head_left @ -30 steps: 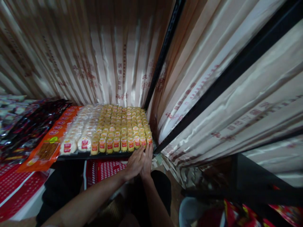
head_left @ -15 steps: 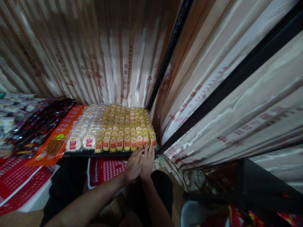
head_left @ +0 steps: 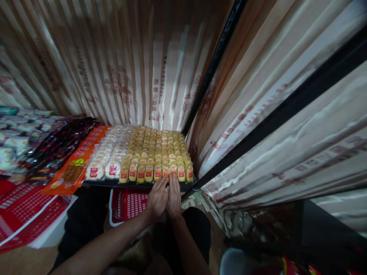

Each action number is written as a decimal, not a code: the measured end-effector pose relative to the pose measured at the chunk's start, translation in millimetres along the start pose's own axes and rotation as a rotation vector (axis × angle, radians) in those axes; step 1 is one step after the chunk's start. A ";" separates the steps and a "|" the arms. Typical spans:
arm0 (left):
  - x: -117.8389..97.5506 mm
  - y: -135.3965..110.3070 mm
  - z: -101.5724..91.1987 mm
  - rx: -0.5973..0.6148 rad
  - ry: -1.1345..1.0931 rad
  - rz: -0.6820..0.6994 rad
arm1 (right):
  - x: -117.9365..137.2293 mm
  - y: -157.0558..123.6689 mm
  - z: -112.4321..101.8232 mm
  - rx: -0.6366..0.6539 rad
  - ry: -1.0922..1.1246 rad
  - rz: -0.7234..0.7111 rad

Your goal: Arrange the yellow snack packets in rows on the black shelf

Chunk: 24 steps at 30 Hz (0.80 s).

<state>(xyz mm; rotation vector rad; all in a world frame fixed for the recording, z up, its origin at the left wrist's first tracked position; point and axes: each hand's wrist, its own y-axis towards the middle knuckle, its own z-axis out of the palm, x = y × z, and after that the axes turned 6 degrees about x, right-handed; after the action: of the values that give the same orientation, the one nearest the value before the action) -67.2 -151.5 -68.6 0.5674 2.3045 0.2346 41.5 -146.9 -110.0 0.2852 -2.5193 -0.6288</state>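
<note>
Rows of small yellow wrapped snack cakes [head_left: 157, 152] with red labels stand packed on a black shelf [head_left: 186, 186]. My left hand [head_left: 157, 198] lies flat at the front row, fingertips against the packs near the right end. Close beside it, my right hand [head_left: 173, 196] has its fingers stretched out and touches the same front row. Neither hand grips a pack. To the left of the yellow packs are round white wrapped cakes [head_left: 112, 168], also with red labels.
Further left lie an orange snack packet [head_left: 73, 172], dark packets [head_left: 60, 149] and white packets [head_left: 14, 133]. Red baskets [head_left: 129, 204] [head_left: 25, 214] sit below the shelf edge. Black posts [head_left: 218, 65] and printed curtains [head_left: 137, 68] enclose the back and right.
Both hands have shifted left along the front row of yellow cakes and now lie side by side, less overlapped. The view has turned slightly.
</note>
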 end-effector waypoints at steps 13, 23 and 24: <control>1.7 6.1 -5.0 0.010 0.011 0.125 | -1.1 3.1 0.8 -0.001 -0.039 -0.054; 23.1 -25.4 -23.2 -0.013 0.382 0.046 | 14.0 6.3 5.4 0.032 -0.195 -0.099; 24.6 -26.6 -24.3 0.004 0.415 0.051 | 14.7 6.5 6.6 0.032 -0.196 -0.094</control>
<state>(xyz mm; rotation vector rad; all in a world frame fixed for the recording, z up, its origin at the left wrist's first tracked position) -108.5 -163.5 -75.3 0.6269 2.6906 0.4048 25.1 -143.4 -105.5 0.3711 -2.7187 -0.6828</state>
